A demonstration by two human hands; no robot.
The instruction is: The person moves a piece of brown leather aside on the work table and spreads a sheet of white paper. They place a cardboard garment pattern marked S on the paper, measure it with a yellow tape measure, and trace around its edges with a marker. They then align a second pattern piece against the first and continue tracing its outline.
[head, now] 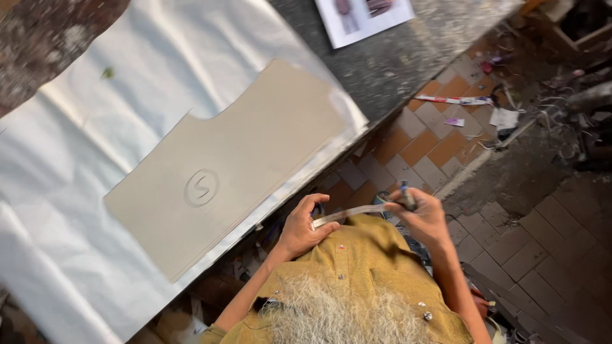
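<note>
Clear ruler [347, 213] spanning both grips, left hand [301, 226], right hand [424, 215]

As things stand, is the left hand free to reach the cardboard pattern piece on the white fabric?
Probably not right away: the left hand grips one end of a measuring tape, away from the cardboard pattern piece. Nothing blocks the way otherwise.

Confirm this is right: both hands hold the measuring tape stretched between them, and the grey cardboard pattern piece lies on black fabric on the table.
Not quite. The head view shows the cardboard pattern piece lying on white fabric, not black. The rest holds: the left hand and right hand hold the measuring tape stretched between them.
</note>
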